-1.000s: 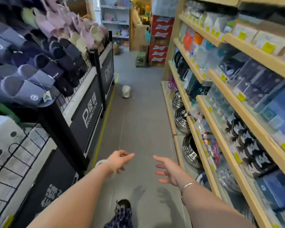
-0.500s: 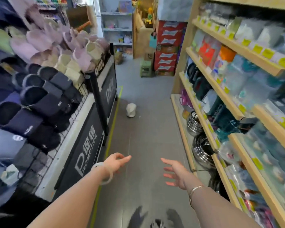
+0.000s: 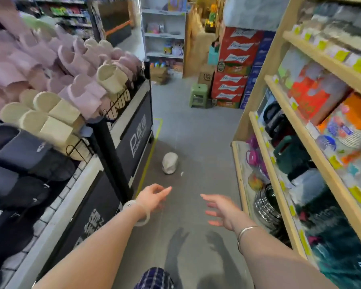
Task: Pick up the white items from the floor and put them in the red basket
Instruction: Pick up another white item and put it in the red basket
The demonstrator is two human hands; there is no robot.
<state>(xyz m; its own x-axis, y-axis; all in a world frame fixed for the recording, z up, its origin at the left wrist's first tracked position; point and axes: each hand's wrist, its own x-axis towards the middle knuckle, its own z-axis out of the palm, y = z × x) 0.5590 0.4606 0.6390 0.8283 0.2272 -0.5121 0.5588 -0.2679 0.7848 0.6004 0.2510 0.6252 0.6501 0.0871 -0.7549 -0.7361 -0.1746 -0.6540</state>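
Note:
A white slipper (image 3: pixel 170 163) lies on the grey floor of a shop aisle, a short way ahead of both hands and close to the yellow floor line. My left hand (image 3: pixel 153 197) reaches forward with relaxed fingers and holds nothing. My right hand (image 3: pixel 219 209) is also stretched out, fingers spread, empty. Both hands hover above the floor, short of the slipper. No red basket is in view.
A wire display rack of slippers (image 3: pixel 50 105) with a dark promotion panel (image 3: pixel 137 130) lines the left. Wooden shelves of goods (image 3: pixel 300 142) run along the right. A green stool (image 3: pixel 198 94) and stacked red boxes (image 3: pixel 236 65) stand at the aisle's far end.
I have moved forward along the aisle; the white slipper is nearer and larger now. Both hands stay extended and empty.

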